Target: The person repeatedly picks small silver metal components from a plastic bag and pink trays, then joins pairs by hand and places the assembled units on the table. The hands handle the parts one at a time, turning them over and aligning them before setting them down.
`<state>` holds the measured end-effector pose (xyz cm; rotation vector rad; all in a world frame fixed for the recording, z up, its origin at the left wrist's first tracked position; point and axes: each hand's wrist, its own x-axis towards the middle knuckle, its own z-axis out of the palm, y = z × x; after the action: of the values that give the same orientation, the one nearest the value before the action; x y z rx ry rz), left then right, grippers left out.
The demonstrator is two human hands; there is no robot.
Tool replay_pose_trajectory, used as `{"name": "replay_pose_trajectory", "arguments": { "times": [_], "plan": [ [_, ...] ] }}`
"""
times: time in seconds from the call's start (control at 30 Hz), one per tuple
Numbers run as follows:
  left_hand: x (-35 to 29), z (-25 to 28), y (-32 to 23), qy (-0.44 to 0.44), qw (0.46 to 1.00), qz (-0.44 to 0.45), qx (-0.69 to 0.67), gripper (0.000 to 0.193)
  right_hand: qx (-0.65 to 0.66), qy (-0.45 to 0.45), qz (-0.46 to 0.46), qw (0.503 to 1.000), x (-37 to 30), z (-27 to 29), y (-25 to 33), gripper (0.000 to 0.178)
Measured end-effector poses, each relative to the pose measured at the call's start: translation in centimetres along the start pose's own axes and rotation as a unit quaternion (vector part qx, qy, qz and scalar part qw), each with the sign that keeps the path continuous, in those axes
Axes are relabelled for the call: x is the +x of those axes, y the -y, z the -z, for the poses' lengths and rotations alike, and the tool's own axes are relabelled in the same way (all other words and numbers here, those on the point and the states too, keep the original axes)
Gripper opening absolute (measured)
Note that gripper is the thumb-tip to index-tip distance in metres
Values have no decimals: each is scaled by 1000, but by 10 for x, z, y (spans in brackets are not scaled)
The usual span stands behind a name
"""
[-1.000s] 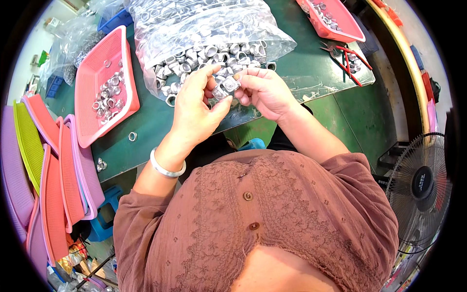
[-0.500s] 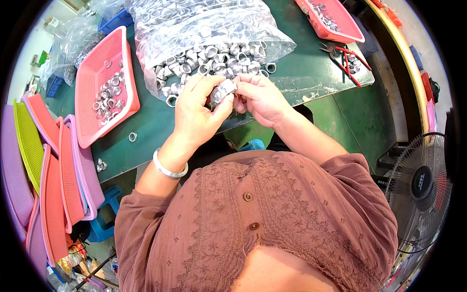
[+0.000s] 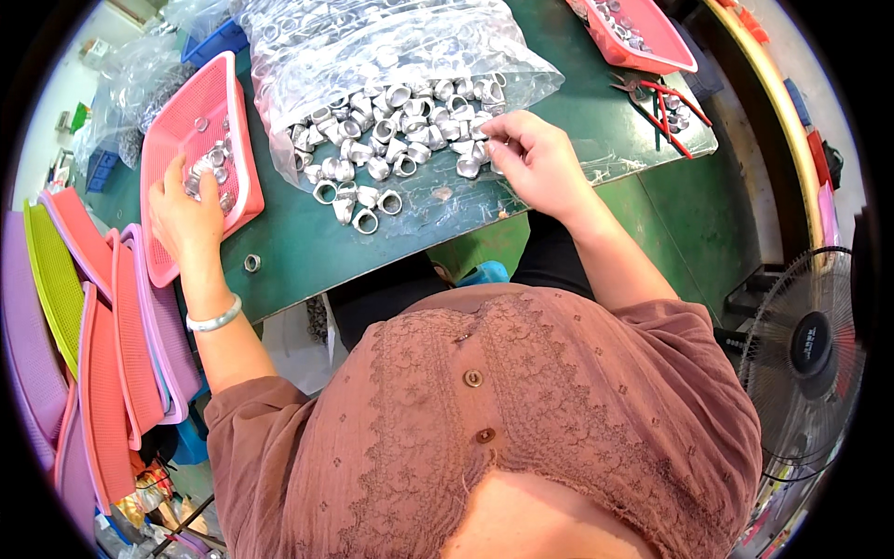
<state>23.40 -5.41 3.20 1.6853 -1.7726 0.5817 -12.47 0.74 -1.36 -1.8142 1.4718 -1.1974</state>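
Observation:
At the left, my left hand (image 3: 189,212) reaches into a pink plastic basket (image 3: 160,224), thumb and fingers apart beside the silver rings (image 3: 217,156) lying in it. My right hand (image 3: 542,166) is at the right edge of a heap of chunky silver-coloured metal rings (image 3: 384,130) on the green table. Its thumb and forefinger are parted, with the fingertips close to the rings there; the other fingers are bent and partly hidden. The heap spills from a large clear plastic bag (image 3: 372,47). Several rings (image 3: 366,221) lie loose nearer to me.
A single ring (image 3: 252,264) lies on the table (image 3: 298,256) near the pink basket. Red-handled pliers (image 3: 663,112) and another pink basket (image 3: 643,58) are at the far right. Coloured baskets (image 3: 102,373) stack at the left; a black fan (image 3: 805,345) stands at the right.
My hands were together over the table's front, holding a silver ring piece. The left has moved left into the pink basket; the right has moved right to the heap, uncovering loose rings.

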Motion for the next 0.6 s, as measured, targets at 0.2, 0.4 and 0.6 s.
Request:
{"name": "replay_pose_trajectory", "arguments": {
  "times": [0.2, 0.4, 0.6],
  "plan": [
    [-21, 6, -68, 21, 966, -135, -219, 19, -202, -4, 160, 966, -4, -4, 11, 13],
    [-61, -5, -136, 186, 933, -144, -270, 21, -301, 4, 197, 933, -3, -9, 10, 13],
    [-60, -18, -149, 173, 954, -152, -190, 22, -273, -30, 206, 939, -1, -10, 7, 13]
  ]
}}
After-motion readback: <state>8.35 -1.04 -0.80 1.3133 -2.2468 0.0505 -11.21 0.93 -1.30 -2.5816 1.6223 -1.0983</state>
